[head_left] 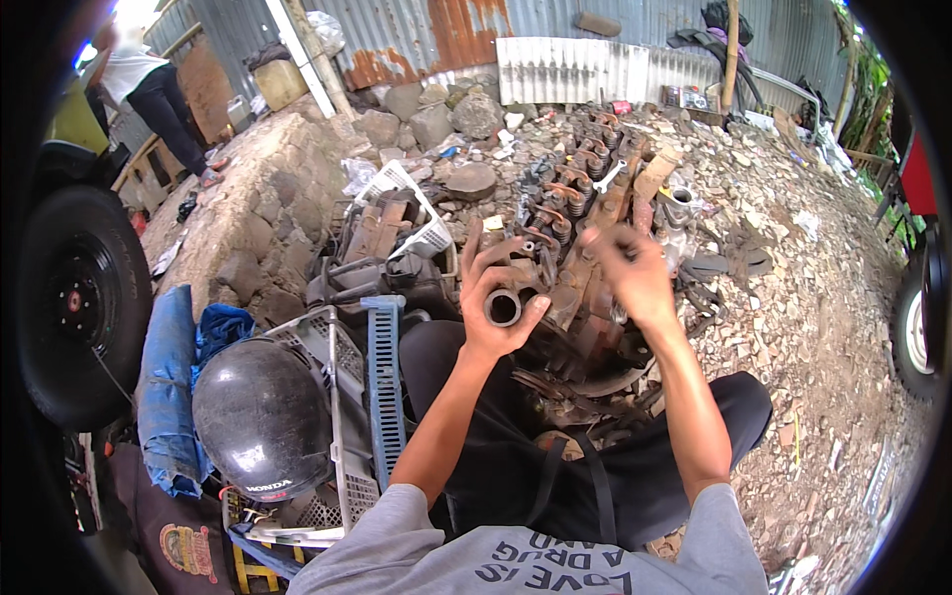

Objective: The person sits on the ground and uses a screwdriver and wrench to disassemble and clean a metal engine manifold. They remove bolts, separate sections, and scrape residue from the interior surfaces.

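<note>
Past our grey cotton T-shirt (446,543), our left hand (479,317) curls around a dark hollow metal tube (503,323), seemingly steadying it, while whether our blurred right hand (640,283) grips anything, we cannot tell.

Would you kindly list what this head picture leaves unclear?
Head view:
Right hand: blurred; whether it holds anything is unclear.
Metal ring, far side: hidden by left hand.
White crate, contents: mostly covered by black helmet.
White-rimmed wheel: cut off by right edge.
</note>
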Demonstrator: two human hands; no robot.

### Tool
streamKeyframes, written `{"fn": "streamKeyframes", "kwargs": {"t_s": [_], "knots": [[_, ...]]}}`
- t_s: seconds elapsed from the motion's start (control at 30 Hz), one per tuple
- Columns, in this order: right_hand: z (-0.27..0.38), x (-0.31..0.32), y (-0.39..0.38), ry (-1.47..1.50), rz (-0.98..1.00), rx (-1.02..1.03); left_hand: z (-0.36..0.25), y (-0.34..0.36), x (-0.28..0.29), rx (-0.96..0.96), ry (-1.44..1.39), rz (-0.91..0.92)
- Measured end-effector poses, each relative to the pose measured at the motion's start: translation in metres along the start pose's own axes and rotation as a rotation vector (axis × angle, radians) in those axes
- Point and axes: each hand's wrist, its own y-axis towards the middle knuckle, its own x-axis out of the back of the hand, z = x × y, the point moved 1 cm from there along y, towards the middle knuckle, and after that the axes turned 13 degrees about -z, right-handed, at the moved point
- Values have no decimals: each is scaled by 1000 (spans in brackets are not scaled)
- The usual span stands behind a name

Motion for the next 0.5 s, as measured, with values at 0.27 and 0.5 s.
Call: {"fn": "streamKeyframes", "kwargs": {"t_s": [0.27, 0.5], "knots": [[105, 58, -31, 1025, -108, 127, 0, -5, 5, -61, -66, 46], [117, 42, -49, 1078, 211, 265, -6, -21, 2, -119, -56, 6]]}}
